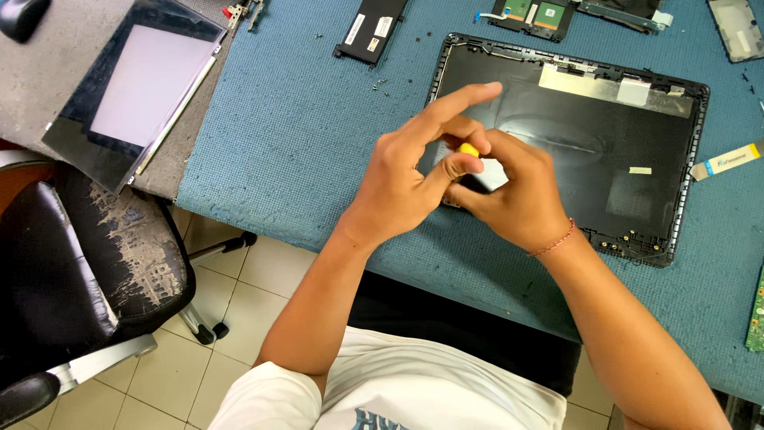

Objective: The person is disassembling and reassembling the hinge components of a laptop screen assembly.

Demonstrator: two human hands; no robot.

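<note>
Hands: my left hand [406,171] and right hand [509,195] meet, pinching a small yellow piece [469,150].
Place: over the black laptop lid [573,143], near its 9 o'clock edge.
Handling: light, stiff, likely slippery; I judge fingertips best.
Lid: thin, probably fragile.

floor [263,299]: pale tiles | chair [79,271]: worn black | table [302,135]: blue mat

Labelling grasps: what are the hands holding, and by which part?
A small yellow-tipped object, pinched between the left hand thumb and fingers and the right hand fingertips, above the black plastic laptop lid shell. Which part is gripped cannot be told.
</note>
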